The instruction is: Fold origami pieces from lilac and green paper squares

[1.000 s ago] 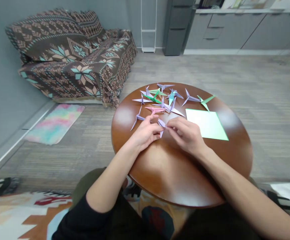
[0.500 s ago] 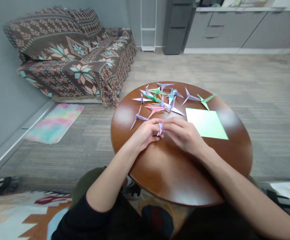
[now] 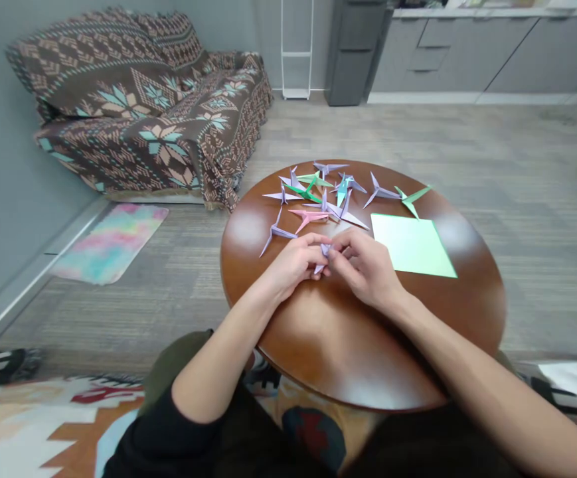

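Between my two hands is a small folded piece of lilac origami paper [image 3: 321,268], partly hidden by fingers. My left hand [image 3: 298,264] is closed around its left side. With thumb and fingertips together, my right hand [image 3: 365,265] pinches its upper right part. Just beyond my hands lie several folded paper pieces with pointed arms, among them a pink one [image 3: 310,218], a lilac one [image 3: 279,231] and a dark green one [image 3: 308,193]. A stack of light green square paper [image 3: 415,245] rests to the right of my right hand.
The round brown table [image 3: 328,345] stands in front of my knees. A light green folded piece [image 3: 413,199] lies near its far right edge. Across the floor are a sofa with a patterned cover [image 3: 168,126], a pastel mat [image 3: 111,242] and grey cabinets [image 3: 457,60].
My right hand has turned a little and its thumb now shows against the lilac paper. The paper has shifted slightly to the right, and the left hand stays nearly in place.
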The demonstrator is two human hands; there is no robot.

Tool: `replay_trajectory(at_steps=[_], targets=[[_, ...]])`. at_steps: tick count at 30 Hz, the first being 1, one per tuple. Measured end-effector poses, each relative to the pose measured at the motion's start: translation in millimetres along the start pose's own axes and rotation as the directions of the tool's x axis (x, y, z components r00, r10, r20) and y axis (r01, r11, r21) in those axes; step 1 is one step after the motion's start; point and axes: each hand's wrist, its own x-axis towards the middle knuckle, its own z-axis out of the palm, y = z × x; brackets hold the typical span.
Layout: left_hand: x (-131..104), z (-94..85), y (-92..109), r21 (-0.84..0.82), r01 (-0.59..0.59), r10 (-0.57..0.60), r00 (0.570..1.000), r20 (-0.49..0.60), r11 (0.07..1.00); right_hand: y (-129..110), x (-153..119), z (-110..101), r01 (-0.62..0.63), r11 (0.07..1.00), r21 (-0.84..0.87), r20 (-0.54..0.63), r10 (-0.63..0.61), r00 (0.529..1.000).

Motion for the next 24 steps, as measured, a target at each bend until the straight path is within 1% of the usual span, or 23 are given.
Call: replay_trajectory(at_steps=[3, 6, 9, 12, 15, 17, 19, 20, 21, 22, 24], targets=[[-0.5, -0.1, 0.2, -0.01, -0.017, 0.017, 1.0, 0.0, 1.0, -0.6, -0.2, 3.1, -0.09, 0.989, 0.116, -0.017, 0.092, 0.996], [-1.4, -0.5, 0.9, -0.014, -0.04, 0.041, 0.999, 0.024, 0.999, -1.0, 0.7, 3.9, -0.161, 0.966, 0.202, -0.022, 0.169, 0.985], [-2.2, -2.6, 1.8, 0.054, -0.045, 0.042, 0.998, 0.043, 0.998, -0.4, 2.5, 1.9, -0.202, 0.95, 0.236, -0.05, 0.22, 0.974], [-2.3, -5.2, 1.4, 0.096, -0.069, 0.066, 0.997, 0.036, 0.993, 0.0, 4.3, -1.4, -0.212, 0.949, 0.235, -0.09, 0.238, 0.967], [-1.2, -6.8, -0.8, 0.045, -0.146, 0.145, 0.989, 0.018, 0.988, -0.6, 6.4, -5.0, -0.189, 0.955, 0.23, -0.087, 0.214, 0.973], [-0.2, -7.5, -2.3, 0.016, -0.18, 0.18, 0.984, 0.009, 0.984, -1.3, 8.2, -8.0, -0.118, 0.98, 0.162, -0.095, 0.134, 0.986], [0.3, -8.3, -2.6, 0.053, -0.201, 0.201, 0.98, 0.011, 0.978, -1.7, 10.1, -11.2, -0.026, 0.997, 0.071, -0.114, 0.034, 0.993], [0.3, -8.7, -2.1, 0.115, -0.23, 0.23, 0.973, 0.009, 0.966, -1.7, 10.9, -12.6, 0.005, 0.999, 0.04, -0.125, 0.0, 0.992], [0.0, -9.1, -1.1, 0.2, -0.278, 0.283, 0.959, 0.001, 0.94, -1.7, 11.4, -13.9, 0.016, 0.999, 0.029, -0.133, -0.012, 0.991], [-0.5, -9.4, 0.1, 0.293, -0.339, 0.356, 0.934, -0.006, 0.894, -1.8, 11.6, -14.8, 0.008, 0.999, 0.039, -0.137, -0.003, 0.991], [-2.2, -9.5, 3.0, 0.442, -0.454, 0.502, 0.865, 0.009, 0.774, -2.2, 11.1, -15.5, -0.044, 0.995, 0.087, -0.133, 0.055, 0.99]])
